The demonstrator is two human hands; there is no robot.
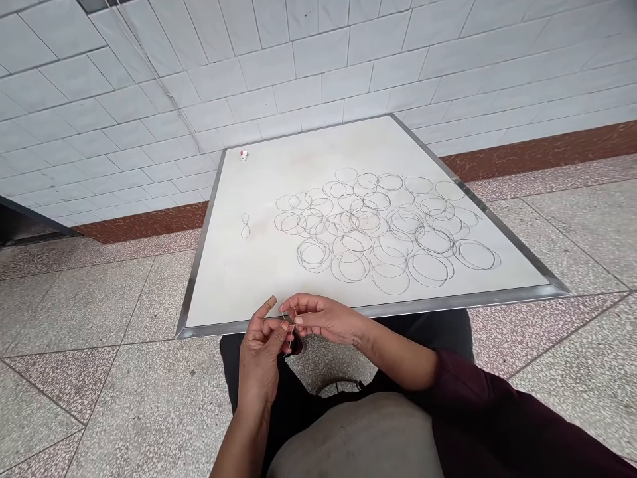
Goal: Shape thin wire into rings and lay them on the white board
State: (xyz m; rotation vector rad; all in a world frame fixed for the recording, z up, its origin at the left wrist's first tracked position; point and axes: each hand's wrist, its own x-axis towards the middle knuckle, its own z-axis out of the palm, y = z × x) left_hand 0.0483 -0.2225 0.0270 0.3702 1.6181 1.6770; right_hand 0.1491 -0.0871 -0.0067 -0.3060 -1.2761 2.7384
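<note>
Well, from the head camera, both hands sit together just over the near edge of a white board [378,309] with a metal rim. The right hand [326,317] pinches a thin wire loop [288,318] between thumb and fingers, and the left hand [259,352] grips the same loop from the other side, its raised thumb [270,303] capped with tan tape. A small dark object [297,346] shows below the hands, too shadowed to identify. Farther up the board, a wide heap of overlapping wire rings [378,232] lies flat, with a small figure-eight wire [245,217] to its left and a little red-and-white object [243,155] near the far corner. A maroon sleeve [497,411] covers the right arm. Speckled floor tiles [99,312] surround the board, and white wall tiles [298,66] rise beyond it.
</note>
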